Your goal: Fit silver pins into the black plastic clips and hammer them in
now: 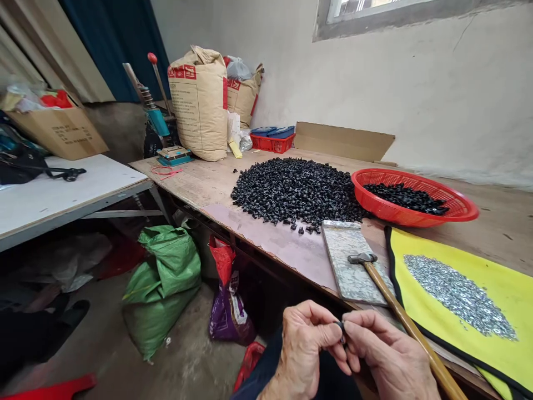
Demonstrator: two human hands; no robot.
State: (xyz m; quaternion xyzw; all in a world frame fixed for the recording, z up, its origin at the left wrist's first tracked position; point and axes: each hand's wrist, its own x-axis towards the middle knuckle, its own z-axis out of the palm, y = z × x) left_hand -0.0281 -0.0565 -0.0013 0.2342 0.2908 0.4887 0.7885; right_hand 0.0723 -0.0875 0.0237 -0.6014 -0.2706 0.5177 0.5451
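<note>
Part: the small black part [342, 329] sits between both hands' fingertips, in front of the table edge; mostly covered by fingers, so its shape is hard to make out.
Left hand [306, 343]: thumb and forefinger pinch the part; the wrist is cut off below.
Right hand [387, 349]: fingertips pinch the part from the other side; some fingers are hidden.
Hammer [378, 275]: head on the slab [347, 250], handle passing beside the right hand, its end cut off by the lower edge.
Heap [291, 189]: black pieces, too crowded to tell singly; its right end is partly hidden by the basket [464, 206], which holds more.
Cloth [495, 258]: yellow, cut off at right; its metal bits [458, 294] are too small to tell apart.
Rear sack [245, 100]: half hidden behind the front sack [197, 105].
Window [370, 5]: only its lower part shows.
</note>
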